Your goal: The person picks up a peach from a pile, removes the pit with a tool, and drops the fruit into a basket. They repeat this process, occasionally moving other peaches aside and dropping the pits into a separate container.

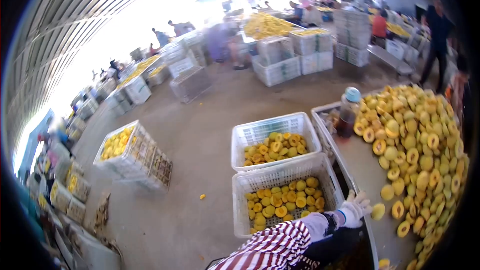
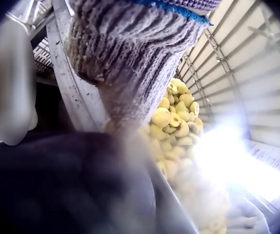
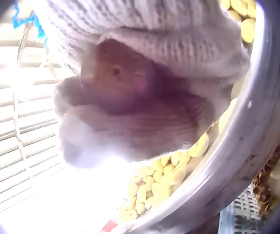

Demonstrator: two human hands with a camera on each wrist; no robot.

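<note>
In the head view, my left hand (image 1: 355, 209), in a white knitted glove, reaches over the metal table's edge (image 1: 367, 225) with its fingers spread. A yellow-green fruit (image 1: 378, 211) lies by its fingertips; contact is unclear. The left wrist view shows the glove (image 2: 130, 58) large beside piled fruit (image 2: 176, 117), its fingers blurred. My right hand (image 3: 144, 92), also gloved, appears only in the right wrist view. Its fingers curl round a shaded, round brownish thing (image 3: 113, 70), perhaps a fruit half. Below it are fruit pieces (image 3: 152, 183) and a metal rim (image 3: 213, 170).
Two white crates (image 1: 277, 172) (image 1: 275, 120) holding halved fruit stand left of the table. A bottle with a blue lid (image 1: 348, 112) stands near a large fruit heap (image 1: 425, 145). Stacked crates (image 1: 137, 157) are on the floor farther left; people and more crates fill the background.
</note>
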